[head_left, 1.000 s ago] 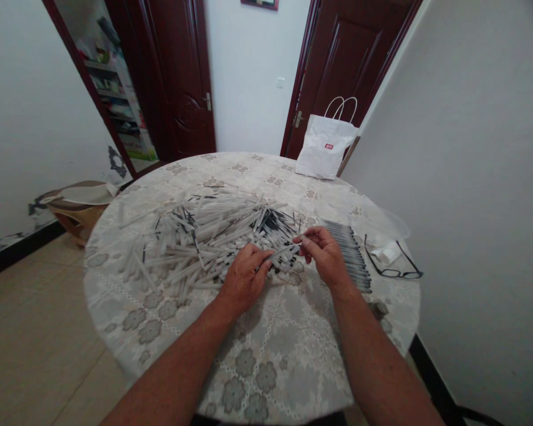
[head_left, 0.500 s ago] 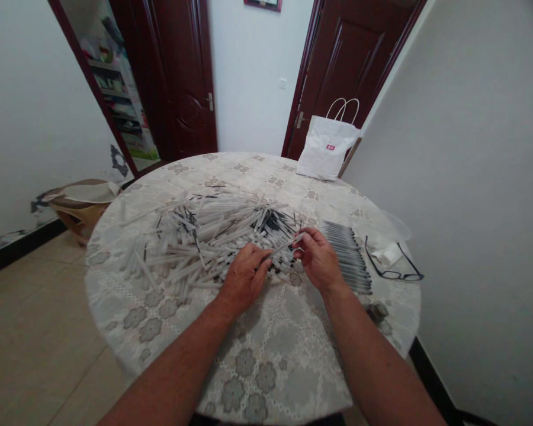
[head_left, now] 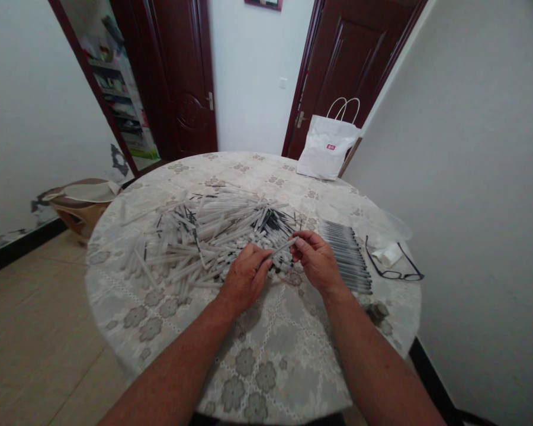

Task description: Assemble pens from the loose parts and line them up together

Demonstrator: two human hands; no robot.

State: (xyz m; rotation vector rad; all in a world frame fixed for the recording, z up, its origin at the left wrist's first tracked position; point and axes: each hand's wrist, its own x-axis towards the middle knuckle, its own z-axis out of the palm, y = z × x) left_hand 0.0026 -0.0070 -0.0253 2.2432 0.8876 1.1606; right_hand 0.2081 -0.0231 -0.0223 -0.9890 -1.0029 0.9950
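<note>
A thin grey-white pen-like tube [head_left: 284,247] runs between my two hands, over the near right edge of a large loose pile. My left hand [head_left: 246,277] is closed on its lower left end. The fingers of my right hand [head_left: 311,258] pinch its upper right end. The pile [head_left: 217,222] holds several white translucent tubes and dark thin pieces. Right of my right hand, a row of dark-filled tubes [head_left: 347,255] lies side by side on the patterned tablecloth [head_left: 284,349].
Black-framed glasses [head_left: 391,275] and a crumpled white item [head_left: 387,254] lie at the right. A small dark object [head_left: 377,312] is near my right forearm. The white paper bag [head_left: 327,148] stands at the far edge. A brown stool [head_left: 77,216] is at the left.
The fingers of my right hand have shifted slightly left and down along the tube, and more of its upper end shows. My left hand has hardly moved.
</note>
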